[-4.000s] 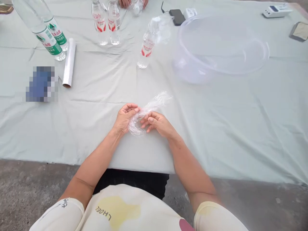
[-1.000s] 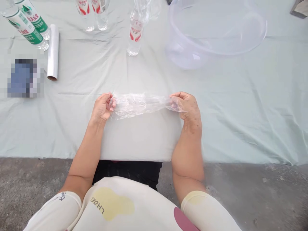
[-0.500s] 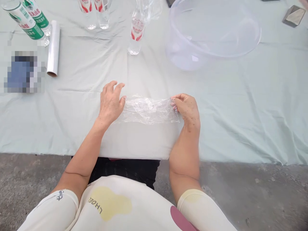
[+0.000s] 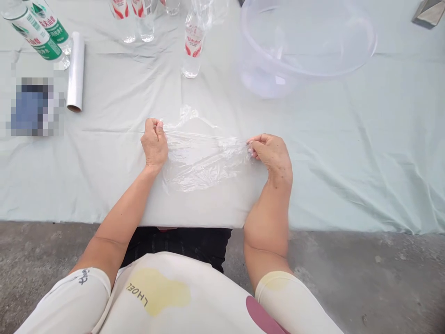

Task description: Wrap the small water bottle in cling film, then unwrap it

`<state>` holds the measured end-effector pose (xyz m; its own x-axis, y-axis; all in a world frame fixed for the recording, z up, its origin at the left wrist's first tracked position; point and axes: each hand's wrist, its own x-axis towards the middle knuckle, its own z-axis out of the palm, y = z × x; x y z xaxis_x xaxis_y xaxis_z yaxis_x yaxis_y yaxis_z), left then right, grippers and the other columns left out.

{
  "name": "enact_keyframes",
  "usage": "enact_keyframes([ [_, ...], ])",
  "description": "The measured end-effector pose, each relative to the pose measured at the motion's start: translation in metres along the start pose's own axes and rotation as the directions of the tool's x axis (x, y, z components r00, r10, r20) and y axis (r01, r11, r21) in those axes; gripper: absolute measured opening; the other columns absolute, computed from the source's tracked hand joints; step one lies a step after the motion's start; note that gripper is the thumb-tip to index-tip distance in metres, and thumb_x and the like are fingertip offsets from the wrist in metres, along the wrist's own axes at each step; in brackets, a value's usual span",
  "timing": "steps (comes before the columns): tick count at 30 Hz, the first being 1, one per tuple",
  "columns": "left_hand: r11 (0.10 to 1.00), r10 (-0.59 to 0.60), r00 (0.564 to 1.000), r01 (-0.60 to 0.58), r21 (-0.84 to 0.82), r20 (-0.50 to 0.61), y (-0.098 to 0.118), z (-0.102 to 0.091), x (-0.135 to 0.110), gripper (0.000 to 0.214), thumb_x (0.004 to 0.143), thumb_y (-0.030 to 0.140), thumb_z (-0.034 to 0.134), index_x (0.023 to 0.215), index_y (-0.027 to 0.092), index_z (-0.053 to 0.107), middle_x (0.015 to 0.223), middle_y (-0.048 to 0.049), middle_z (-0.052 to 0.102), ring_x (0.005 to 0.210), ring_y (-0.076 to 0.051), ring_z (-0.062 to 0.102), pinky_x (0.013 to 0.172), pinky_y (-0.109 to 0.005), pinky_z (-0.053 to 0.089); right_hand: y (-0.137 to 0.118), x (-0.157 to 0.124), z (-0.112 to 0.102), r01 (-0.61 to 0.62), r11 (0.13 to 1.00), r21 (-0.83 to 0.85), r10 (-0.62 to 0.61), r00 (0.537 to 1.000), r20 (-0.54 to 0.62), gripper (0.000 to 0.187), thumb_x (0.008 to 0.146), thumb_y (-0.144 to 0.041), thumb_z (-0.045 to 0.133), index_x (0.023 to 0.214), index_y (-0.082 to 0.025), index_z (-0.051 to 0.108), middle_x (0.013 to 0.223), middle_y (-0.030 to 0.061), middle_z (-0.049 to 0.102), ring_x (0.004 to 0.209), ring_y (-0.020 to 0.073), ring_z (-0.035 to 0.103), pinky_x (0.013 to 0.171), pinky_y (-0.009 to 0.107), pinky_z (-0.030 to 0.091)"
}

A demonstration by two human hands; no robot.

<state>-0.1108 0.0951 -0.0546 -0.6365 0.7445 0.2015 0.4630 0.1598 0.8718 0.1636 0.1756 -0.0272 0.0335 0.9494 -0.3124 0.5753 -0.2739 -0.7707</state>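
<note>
A crumpled sheet of clear plastic film (image 4: 203, 160) is stretched between my two hands, over the near part of the cloth-covered table. My left hand (image 4: 155, 144) is closed on its left edge, thumb against the curled fingers. At the opposite side my right hand (image 4: 271, 155) pinches the film between thumb and fingertips, with its wrist bent inward. Loose folds of film spread out beyond and below the taut line. Off to the left lies a roll of clear film (image 4: 75, 72) on a cardboard core.
A water bottle (image 4: 193, 48) with a red and white label stands ahead, next to more clear plastic. To its right is a large translucent basin (image 4: 264, 76). Green-labelled bottles (image 4: 38, 39) and a blurred-out blue item (image 4: 29, 109) are at left. A metallic block (image 4: 429, 13) sits far right.
My left hand has closed from spread fingers onto the film's left edge and shifted slightly left. The film is now pulled wider, with folds spread out. My right hand keeps its pinch.
</note>
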Motion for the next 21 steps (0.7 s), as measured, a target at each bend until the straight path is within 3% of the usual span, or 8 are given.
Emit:
enact_keyframes([
  [3, 0.999, -0.037, 0.997, 0.039, 0.034, -0.063, -0.002, -0.005, 0.007, 0.017, 0.102, 0.030, 0.043, 0.086, 0.024, 0.041, 0.056, 0.0076, 0.039, 0.052, -0.013, 0.046, 0.065, -0.026, 0.039, 0.001, 0.000, -0.005, 0.016, 1.000, -0.008, -0.016, 0.998, 0.060, 0.011, 0.074, -0.017, 0.058, 0.079, -0.017, 0.068, 0.069, -0.0011, 0.061, 0.060, 0.0105, 0.053, 0.066, 0.026, 0.044],
  [5, 0.998, -0.055, 0.997, 0.056, 0.020, -0.060, 0.000, -0.006, 0.006, 0.017, 0.100, 0.028, 0.048, 0.084, 0.024, 0.043, 0.055, 0.0075, 0.036, 0.052, -0.014, 0.046, 0.066, -0.025, 0.038, -0.003, -0.006, -0.010, 0.062, 0.998, 0.033, -0.058, 0.994, -0.093, 0.012, 0.079, -0.021, 0.057, 0.084, -0.017, 0.067, 0.074, 0.0001, 0.064, 0.061, 0.0112, 0.055, 0.069, 0.028, 0.046],
  [9, 0.995, -0.103, 0.994, 0.103, -0.010, -0.035, 0.009, -0.003, -0.001, 0.017, 0.094, 0.019, 0.056, 0.081, 0.024, 0.046, 0.054, 0.0064, 0.030, 0.060, -0.018, 0.053, 0.067, -0.025, 0.036, -0.026, -0.039, -0.008, 0.407, 0.912, 0.044, -0.347, 0.825, -0.445, 0.018, 0.089, -0.026, 0.049, 0.097, -0.022, 0.063, 0.086, 0.0027, 0.065, 0.072, 0.0148, 0.062, 0.071, 0.030, 0.051],
  [11, 0.993, -0.115, 0.993, 0.115, 0.029, -0.019, 0.012, -0.002, -0.003, 0.016, 0.093, 0.017, 0.056, 0.081, 0.024, 0.047, 0.052, 0.0063, 0.029, 0.060, -0.019, 0.054, 0.067, -0.025, 0.035, -0.042, -0.061, 0.009, 0.588, 0.809, -0.019, -0.566, 0.770, -0.296, 0.020, 0.093, -0.030, 0.046, 0.101, -0.022, 0.063, 0.093, 0.0044, 0.067, 0.079, 0.0164, 0.065, 0.073, 0.031, 0.052],
  [13, 0.991, -0.099, 0.995, 0.098, 0.092, 0.003, 0.014, -0.001, -0.004, 0.014, 0.095, 0.018, 0.052, 0.083, 0.025, 0.048, 0.052, 0.0064, 0.029, 0.057, -0.019, 0.051, 0.066, -0.025, 0.033, -0.056, -0.076, 0.037, 0.738, 0.671, -0.075, -0.737, 0.675, 0.040, 0.023, 0.096, -0.030, 0.045, 0.107, -0.023, 0.064, 0.105, 0.0063, 0.068, 0.090, 0.0184, 0.067, 0.080, 0.033, 0.053],
  [16, 0.982, -0.068, 0.997, 0.060, 0.181, 0.039, 0.014, -0.002, -0.005, 0.012, 0.099, 0.022, 0.045, 0.088, 0.025, 0.047, 0.053, 0.0061, 0.034, 0.053, -0.019, 0.047, 0.064, -0.026, 0.032, -0.070, -0.074, 0.083, 0.854, 0.464, -0.236, -0.748, 0.520, 0.412, 0.035, 0.091, -0.034, 0.059, 0.123, -0.021, 0.061, 0.137, 0.0132, 0.058, 0.130, 0.0286, 0.052, 0.105, 0.046, 0.043],
  [19, 0.976, -0.064, 0.996, 0.048, 0.211, 0.069, 0.013, -0.006, -0.006, 0.011, 0.100, 0.024, 0.040, 0.091, 0.024, 0.047, 0.055, 0.0049, 0.040, 0.054, -0.020, 0.049, 0.064, -0.028, 0.033, -0.076, -0.057, 0.116, 0.820, 0.379, -0.429, -0.590, 0.572, 0.570, 0.088, 0.075, -0.051, 0.077, 0.148, -0.020, 0.041, 0.163, 0.0187, 0.022, 0.152, 0.0404, 0.013, 0.116, 0.064, 0.019],
  [21, 0.975, -0.084, 0.991, 0.060, 0.216, 0.106, 0.013, -0.010, -0.004, 0.011, 0.100, 0.027, 0.039, 0.096, 0.024, 0.048, 0.056, 0.0040, 0.044, 0.056, -0.022, 0.053, 0.064, -0.028, 0.035, -0.077, -0.049, 0.127, 0.795, 0.376, -0.476, -0.482, 0.606, 0.633, 0.114, 0.067, -0.062, 0.079, 0.158, -0.023, 0.022, 0.167, 0.0188, 0.006, 0.153, 0.0437, 0.001, 0.114, 0.071, 0.013],
])
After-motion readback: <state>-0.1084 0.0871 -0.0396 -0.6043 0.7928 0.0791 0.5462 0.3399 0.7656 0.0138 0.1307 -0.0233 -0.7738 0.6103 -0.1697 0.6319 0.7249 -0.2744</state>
